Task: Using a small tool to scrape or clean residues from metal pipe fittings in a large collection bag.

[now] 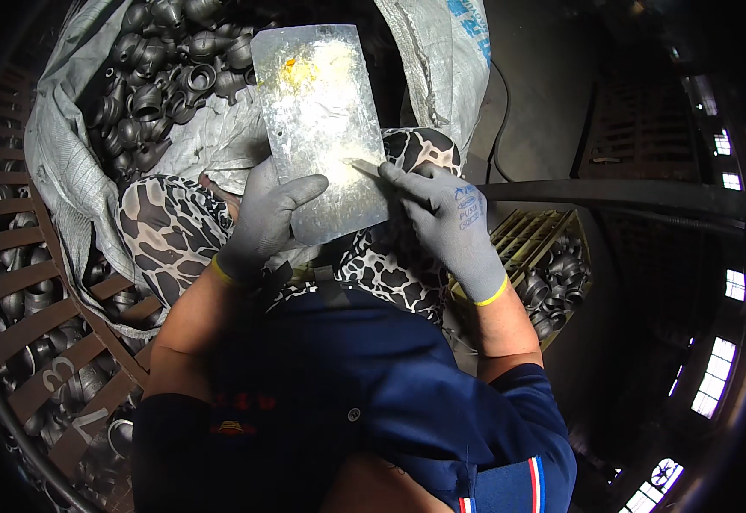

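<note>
A flat rectangular metal plate (322, 128) is seen at centre, over the lap, its long axis running near to far and tilted slightly, far end leaning left. The surface is dull silver, scratched, with rounded corners. A yellow smear is noted near the far-left corner, and a pale yellowish-white powdery patch spreads down the middle toward the right edge. The near-left edge is gripped, a thumb laid across its face. A thin, pale stick-like tool (366, 168) is laid against the plate's right side, tip on the pale patch; its rear is hidden by fingers.
</note>
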`<state>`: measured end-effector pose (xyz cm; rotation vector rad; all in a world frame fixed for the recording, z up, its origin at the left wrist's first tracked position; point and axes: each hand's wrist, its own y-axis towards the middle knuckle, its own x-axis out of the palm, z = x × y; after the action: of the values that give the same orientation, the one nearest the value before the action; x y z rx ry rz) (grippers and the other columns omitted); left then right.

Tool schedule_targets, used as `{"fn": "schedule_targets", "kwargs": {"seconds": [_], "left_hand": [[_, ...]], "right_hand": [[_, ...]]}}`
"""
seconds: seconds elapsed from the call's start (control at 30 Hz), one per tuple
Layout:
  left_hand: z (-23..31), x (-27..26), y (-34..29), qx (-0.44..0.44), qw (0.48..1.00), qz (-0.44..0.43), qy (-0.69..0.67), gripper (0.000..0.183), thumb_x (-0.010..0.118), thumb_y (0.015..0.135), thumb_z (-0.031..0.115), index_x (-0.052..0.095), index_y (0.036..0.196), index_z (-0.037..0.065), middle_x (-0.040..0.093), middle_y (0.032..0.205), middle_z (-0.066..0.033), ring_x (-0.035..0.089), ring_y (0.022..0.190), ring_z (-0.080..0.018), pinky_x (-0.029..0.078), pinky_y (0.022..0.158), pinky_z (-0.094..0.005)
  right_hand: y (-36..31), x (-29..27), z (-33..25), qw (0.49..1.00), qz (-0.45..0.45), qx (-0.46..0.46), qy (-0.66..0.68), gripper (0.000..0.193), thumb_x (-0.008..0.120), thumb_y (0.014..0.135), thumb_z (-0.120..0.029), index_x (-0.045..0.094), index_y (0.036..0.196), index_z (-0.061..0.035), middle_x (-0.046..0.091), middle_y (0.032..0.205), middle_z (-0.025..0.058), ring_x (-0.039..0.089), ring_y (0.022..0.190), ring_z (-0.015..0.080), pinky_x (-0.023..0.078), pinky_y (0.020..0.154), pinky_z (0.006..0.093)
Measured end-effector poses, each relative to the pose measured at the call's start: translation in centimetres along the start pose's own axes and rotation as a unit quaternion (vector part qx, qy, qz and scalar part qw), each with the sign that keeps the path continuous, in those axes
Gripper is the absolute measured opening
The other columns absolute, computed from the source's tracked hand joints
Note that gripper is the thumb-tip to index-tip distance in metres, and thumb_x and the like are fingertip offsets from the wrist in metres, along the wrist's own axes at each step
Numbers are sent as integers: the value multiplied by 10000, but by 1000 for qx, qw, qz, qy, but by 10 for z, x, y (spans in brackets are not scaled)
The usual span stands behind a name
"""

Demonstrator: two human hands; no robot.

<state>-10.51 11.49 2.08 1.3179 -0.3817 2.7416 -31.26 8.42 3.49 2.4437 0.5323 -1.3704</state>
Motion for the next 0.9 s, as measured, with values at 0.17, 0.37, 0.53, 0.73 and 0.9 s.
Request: {"fn": "schedule_targets", "kwargs": {"seconds": [0.17, 0.37, 0.53, 0.73, 0.9], "left_hand": [[4, -5, -1, -12, 1000, -16, 19, 495, 407, 876, -38, 374, 1370, -57, 528, 1284, -201, 571, 1158, -294, 488, 992, -429], [-2, -13, 3, -11, 999, -9, 39, 501, 414, 871, -36, 370, 1369, -64, 529, 1284, -201, 574, 1153, -293, 492, 984, -425], [-2, -7, 2, -13, 1000, -6, 5, 507, 419, 866, -38, 370, 1370, -65, 530, 1284, -201, 573, 1154, -294, 490, 984, -422], [1, -7, 1, -25, 1000, -4, 18, 511, 420, 863, -43, 368, 1371, -66, 527, 1287, -206, 572, 1156, -296, 483, 996, -418], [-5, -15, 3, -9, 999, -15, 36, 509, 421, 867, -39, 361, 1371, -73, 523, 1288, -211, 572, 1159, -301, 495, 984, -420]], "right_hand": [[1, -2, 9, 1000, 8, -3, -6, 421, 653, 782, -53, 678, 1171, -212, 564, 766, 97, 596, 710, 260, 472, 653, 341], [-1, -3, 5, 998, -50, -23, -39, 351, 618, 836, -163, 666, 1169, -267, 597, 829, 67, 624, 766, 258, 488, 652, 364], [3, 1, 5, 1000, -8, 8, -10, 382, 625, 813, -97, 671, 1169, -227, 588, 807, 94, 616, 758, 264, 483, 662, 353], [2, -7, 9, 1000, -24, 20, -3, 414, 641, 793, -58, 675, 1174, -216, 600, 818, 108, 610, 747, 265, 482, 672, 335], [-1, -2, 4, 999, -30, 4, -23, 410, 634, 789, -57, 677, 1169, -206, 594, 802, 99, 613, 747, 261, 482, 668, 337]]}}
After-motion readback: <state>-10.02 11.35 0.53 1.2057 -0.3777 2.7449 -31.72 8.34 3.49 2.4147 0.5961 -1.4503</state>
